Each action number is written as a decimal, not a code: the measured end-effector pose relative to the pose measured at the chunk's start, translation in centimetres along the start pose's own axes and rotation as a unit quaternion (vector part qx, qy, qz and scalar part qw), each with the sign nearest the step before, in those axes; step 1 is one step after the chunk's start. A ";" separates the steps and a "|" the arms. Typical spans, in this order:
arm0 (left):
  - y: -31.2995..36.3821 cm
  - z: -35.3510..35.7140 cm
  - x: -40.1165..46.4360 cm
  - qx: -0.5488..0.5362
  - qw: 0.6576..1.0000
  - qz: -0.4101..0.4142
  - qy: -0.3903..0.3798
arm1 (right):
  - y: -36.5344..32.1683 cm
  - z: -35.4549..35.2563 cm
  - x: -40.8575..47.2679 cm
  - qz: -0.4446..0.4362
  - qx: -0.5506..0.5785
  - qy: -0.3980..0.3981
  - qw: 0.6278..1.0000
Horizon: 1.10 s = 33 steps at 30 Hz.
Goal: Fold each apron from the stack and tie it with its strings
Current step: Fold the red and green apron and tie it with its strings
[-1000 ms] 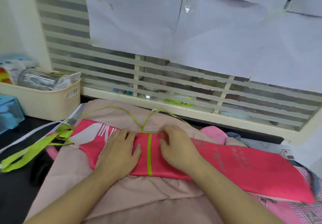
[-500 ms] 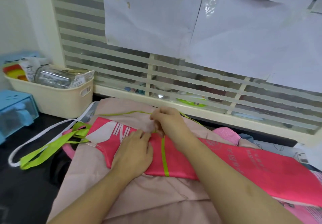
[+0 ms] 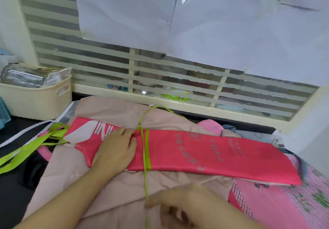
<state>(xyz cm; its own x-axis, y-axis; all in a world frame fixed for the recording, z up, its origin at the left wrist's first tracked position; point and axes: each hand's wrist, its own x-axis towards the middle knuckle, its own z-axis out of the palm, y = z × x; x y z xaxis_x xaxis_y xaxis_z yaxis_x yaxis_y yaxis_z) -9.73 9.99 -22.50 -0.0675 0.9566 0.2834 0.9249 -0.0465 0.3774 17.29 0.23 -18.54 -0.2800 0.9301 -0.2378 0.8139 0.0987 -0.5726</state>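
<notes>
Right hand has left the top edge of the folded red apron and now sits well below it, near the body, pinching the green string pulled taut across the fold. Left hand is still flat on the apron, fingers relaxed, just left of the string. The apron lies on the pale pink apron stack under both hands. Cream basket sits far left of the left hand.

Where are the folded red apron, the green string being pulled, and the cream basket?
folded red apron [image 3: 204, 150]: head view, middle of its printed face.
green string [image 3: 145, 179]: head view, taut stretch below the apron.
cream basket [image 3: 35, 100]: head view, front wall.
</notes>
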 end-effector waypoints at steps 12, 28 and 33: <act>13.3 0.1 1.3 0.004 0.982 0.171 -0.085 | 6.7 -2.2 6.4 -0.001 -0.214 0.129 0.968; 12.6 4.9 -0.3 0.129 0.964 0.128 -0.195 | 21.5 -14.5 0.6 0.221 -0.052 0.360 0.905; 12.6 5.1 -0.4 0.119 0.966 0.127 -0.190 | 20.7 -16.9 1.1 0.273 -0.028 0.269 0.923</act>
<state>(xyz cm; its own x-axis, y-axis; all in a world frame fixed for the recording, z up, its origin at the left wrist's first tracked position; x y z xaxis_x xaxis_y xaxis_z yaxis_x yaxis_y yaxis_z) 3.81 10.51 -22.33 0.2726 0.9619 -0.0211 0.9567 -0.2687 0.1115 42.47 9.30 -17.37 0.4605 0.8864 -0.0466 0.7882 -0.4325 -0.4379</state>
